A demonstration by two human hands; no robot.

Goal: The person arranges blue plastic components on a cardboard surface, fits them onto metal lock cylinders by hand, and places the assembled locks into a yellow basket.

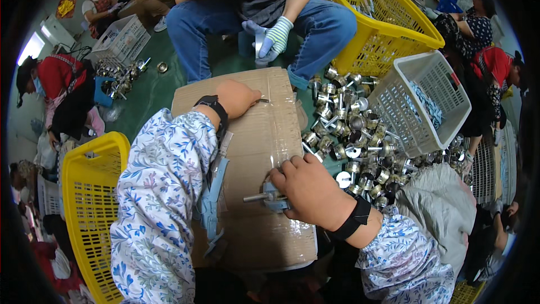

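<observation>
On a brown cardboard sheet (253,152) in front of me, my right hand (315,191) is closed on a light blue plastic part (275,201). A metal rod (256,197) sticks out of that part to the left. My left hand (235,99) rests at the far end of the cardboard, its fingers curled together. By its fingertips is a small dark piece (262,100), too small to make out. Several light blue plastic strips (212,202) lie along the cardboard's left side, next to my left sleeve.
Right of the cardboard lies a heap of round metal parts with stems (360,129). Behind it stand a white crate (416,135) and a yellow crate (365,45). Another yellow crate (93,202) is at left. Opposite sits a person with a gloved hand (273,39); others work around.
</observation>
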